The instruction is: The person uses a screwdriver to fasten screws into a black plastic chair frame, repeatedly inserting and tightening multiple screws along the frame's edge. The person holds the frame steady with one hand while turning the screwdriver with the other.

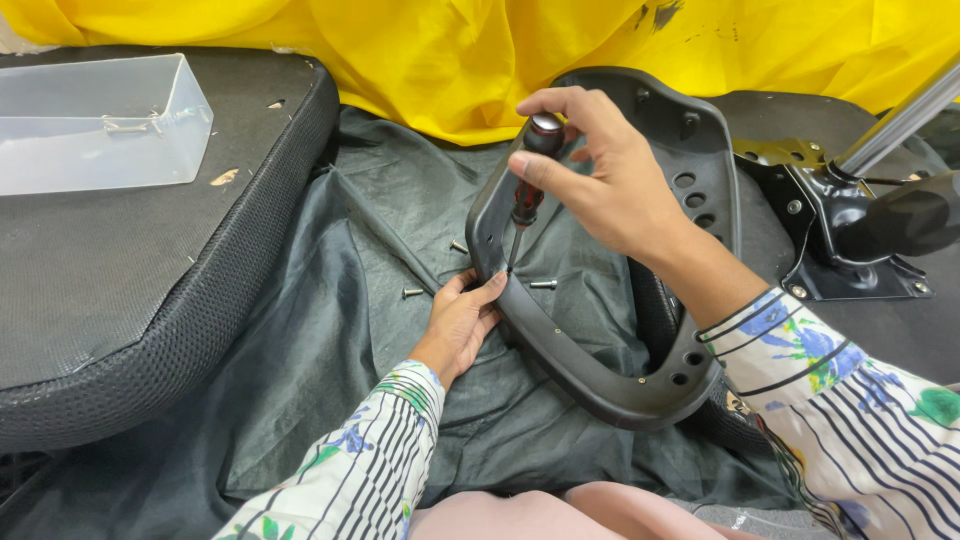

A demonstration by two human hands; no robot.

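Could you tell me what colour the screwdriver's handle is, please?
Black and red, seen in the head view: screwdriver.

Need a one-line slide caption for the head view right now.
Right hand drives a screwdriver into a black plastic frame steadied by the left hand, loose screws on dark cloth.

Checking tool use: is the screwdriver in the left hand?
No, the right hand grips the screwdriver; the left hand steadies the black frame.

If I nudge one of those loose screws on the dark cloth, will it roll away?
Probably not far. The screw lies on its side on soft, wrinkled cloth, which should catch it. Its head is wider than its shank, so it would likely curve rather than run straight. It looks small and light.
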